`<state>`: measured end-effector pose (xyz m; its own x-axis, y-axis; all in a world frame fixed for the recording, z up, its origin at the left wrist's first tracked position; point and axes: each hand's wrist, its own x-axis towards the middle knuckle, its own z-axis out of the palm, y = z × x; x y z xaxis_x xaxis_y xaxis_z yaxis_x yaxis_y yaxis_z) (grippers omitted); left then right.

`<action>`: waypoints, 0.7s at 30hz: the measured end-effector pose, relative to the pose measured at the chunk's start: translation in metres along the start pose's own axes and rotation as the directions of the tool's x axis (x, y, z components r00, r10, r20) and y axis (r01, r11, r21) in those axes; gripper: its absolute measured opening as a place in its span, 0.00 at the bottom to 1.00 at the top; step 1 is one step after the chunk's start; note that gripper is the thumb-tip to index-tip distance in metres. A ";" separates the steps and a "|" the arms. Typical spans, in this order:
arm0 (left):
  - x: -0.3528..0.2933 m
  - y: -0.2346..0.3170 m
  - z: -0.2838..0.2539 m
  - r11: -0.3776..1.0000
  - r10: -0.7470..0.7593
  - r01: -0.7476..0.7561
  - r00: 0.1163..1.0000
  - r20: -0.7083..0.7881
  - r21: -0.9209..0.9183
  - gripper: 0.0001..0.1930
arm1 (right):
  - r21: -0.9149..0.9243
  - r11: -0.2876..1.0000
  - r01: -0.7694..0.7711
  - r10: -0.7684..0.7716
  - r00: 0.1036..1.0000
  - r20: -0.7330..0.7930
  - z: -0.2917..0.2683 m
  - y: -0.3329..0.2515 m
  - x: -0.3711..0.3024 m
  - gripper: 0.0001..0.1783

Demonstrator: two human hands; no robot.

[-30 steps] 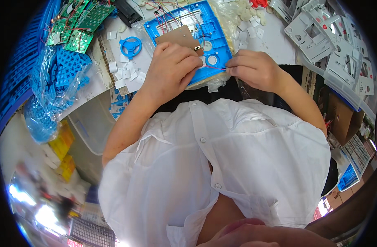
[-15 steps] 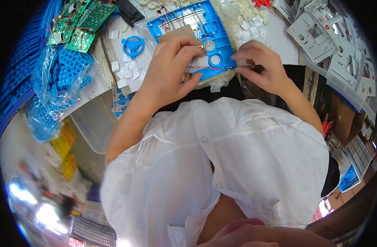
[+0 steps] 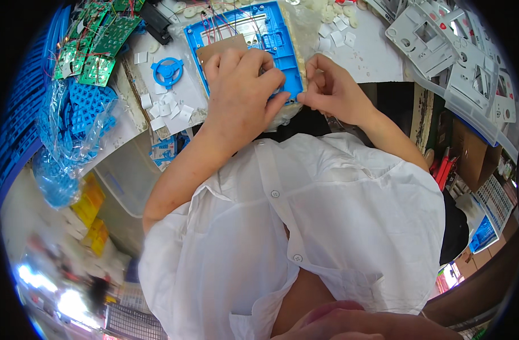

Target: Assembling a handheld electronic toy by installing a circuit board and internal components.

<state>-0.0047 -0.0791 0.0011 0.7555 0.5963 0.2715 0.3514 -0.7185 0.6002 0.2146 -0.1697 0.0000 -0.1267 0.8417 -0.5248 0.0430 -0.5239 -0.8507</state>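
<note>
A blue plastic casing lies open side up on the table, with red and dark wires running over its far part. My left hand lies across its near half, fingers bent inside and thumb by the near edge, closed on the casing. A brown board sits partly under those fingers. At the casing's near right corner my right hand is closed in a pinch, thumb against the corner. What its fingertips hold is hidden. The round opening inside the casing is covered by my left hand.
Left of the casing are a blue ring-shaped part, scattered white squares, green circuit boards and bagged blue parts. A clear bin of white panels stands at right. Crumpled clear plastic lies around the casing.
My left hand has shifted right over the casing, covering the round opening. My right fingers have drawn together at the corner, where a small metal piece on red wires showed before. The view has shifted slightly.
</note>
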 end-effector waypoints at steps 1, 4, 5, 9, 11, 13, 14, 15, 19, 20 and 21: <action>0.000 -0.001 -0.002 1.000 -0.008 0.008 1.000 0.021 0.012 0.10 | 0.023 1.000 0.020 -0.020 1.000 0.005 0.004 0.002 0.002 0.21; -0.001 -0.005 -0.010 1.000 -0.019 0.018 0.997 0.080 0.013 0.11 | -0.001 0.999 0.033 -0.033 0.999 0.004 0.007 0.004 0.005 0.22; 0.000 -0.007 -0.014 1.000 -0.011 0.012 0.995 0.099 -0.012 0.11 | 0.001 1.000 0.027 -0.027 1.000 0.003 0.008 0.004 0.006 0.22; -0.001 -0.010 -0.019 1.000 0.008 -0.004 0.990 0.143 -0.025 0.10 | 0.006 1.000 -0.002 0.002 1.000 -0.007 0.012 0.001 0.006 0.22; 0.001 -0.011 -0.018 0.999 0.004 0.003 0.991 0.134 -0.048 0.10 | 0.001 1.000 -0.007 0.007 1.000 -0.016 0.013 0.001 0.006 0.22; 0.001 -0.011 -0.018 0.998 0.003 0.005 0.991 0.136 -0.060 0.10 | -0.009 1.000 -0.001 0.001 1.000 -0.028 0.013 0.004 0.007 0.23; 0.001 -0.012 -0.018 0.998 0.003 0.005 0.990 0.141 -0.060 0.10 | -0.024 1.000 -0.005 0.004 1.000 -0.030 0.014 0.004 0.007 0.23; 0.001 -0.012 -0.018 0.998 0.003 0.006 0.989 0.146 -0.060 0.10 | -0.039 0.999 -0.009 0.008 0.999 -0.032 0.015 0.004 0.007 0.23; 0.002 -0.014 -0.020 0.997 0.025 -0.014 0.989 0.147 -0.075 0.10 | -0.057 0.998 0.007 -0.009 0.999 -0.045 0.015 0.005 0.008 0.23; 0.002 -0.016 -0.021 0.996 0.038 -0.025 0.988 0.150 -0.089 0.09 | -0.104 0.994 0.019 -0.025 0.998 -0.058 0.014 0.004 0.007 0.24; 0.001 -0.018 -0.023 0.994 0.049 -0.033 0.987 0.152 -0.102 0.09 | -0.152 0.988 0.031 -0.042 0.997 -0.067 0.014 0.002 0.005 0.24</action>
<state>-0.0234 -0.0572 0.0081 0.8471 0.4991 0.1827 0.2679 -0.6979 0.6643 0.2003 -0.1682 -0.0046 -0.0622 0.8698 -0.4895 0.1890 -0.4713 -0.8615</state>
